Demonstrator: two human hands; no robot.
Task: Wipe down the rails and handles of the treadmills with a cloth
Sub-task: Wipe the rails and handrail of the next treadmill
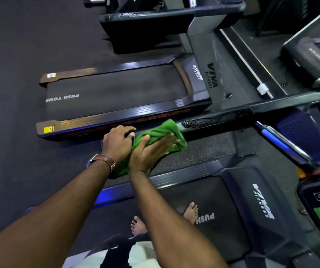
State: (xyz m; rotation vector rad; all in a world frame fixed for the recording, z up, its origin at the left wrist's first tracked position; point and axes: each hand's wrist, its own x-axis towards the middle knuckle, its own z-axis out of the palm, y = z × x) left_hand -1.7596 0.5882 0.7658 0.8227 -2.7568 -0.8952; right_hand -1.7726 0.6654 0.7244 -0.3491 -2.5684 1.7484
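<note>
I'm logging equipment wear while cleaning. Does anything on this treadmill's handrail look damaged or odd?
Yes. Just beyond the green cloth, the black handrail has a rough, flaked patch where its covering looks worn away, unlike the smooth stretch further along. The right hand presses the cloth on the rail; the left hand grips the rail's end.

Long padded side rail (223, 118) of the near treadmill (238, 194) running left to right mid-frame: folded terry cloth (161, 136) draped over its left end, left hand (117, 142) just left of cloth, right hand (151, 151) flat on it, second treadmill (116, 93) beyond, bare feet (191, 211) on the near belt below.
</note>
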